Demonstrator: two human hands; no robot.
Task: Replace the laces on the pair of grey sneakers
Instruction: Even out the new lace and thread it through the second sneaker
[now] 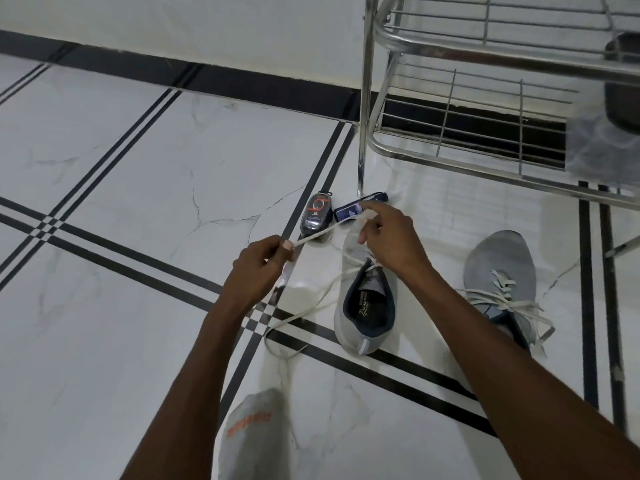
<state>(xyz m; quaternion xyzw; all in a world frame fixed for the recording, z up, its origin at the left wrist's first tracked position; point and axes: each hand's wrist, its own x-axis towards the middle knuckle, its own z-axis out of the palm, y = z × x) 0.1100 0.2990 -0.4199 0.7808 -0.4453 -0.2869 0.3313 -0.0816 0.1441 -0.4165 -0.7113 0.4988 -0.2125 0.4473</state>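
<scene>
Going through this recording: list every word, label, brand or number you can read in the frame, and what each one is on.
Nothing reads with certainty.
Sneaker insole: light logo and a line of print, too small to read.
Dark pack with a red ring: small print, unreadable.
Blue pack: white mark, unreadable.
Grey sock: orange lettering, upside down and blurred, unreadable.
Second sneaker: no text visible.

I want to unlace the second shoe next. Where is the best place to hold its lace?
Probably pinch one loose end of the white lace beside the right sneaker, coming from its collar end: the ends trail free there, while the crossed part lies flat.
</scene>
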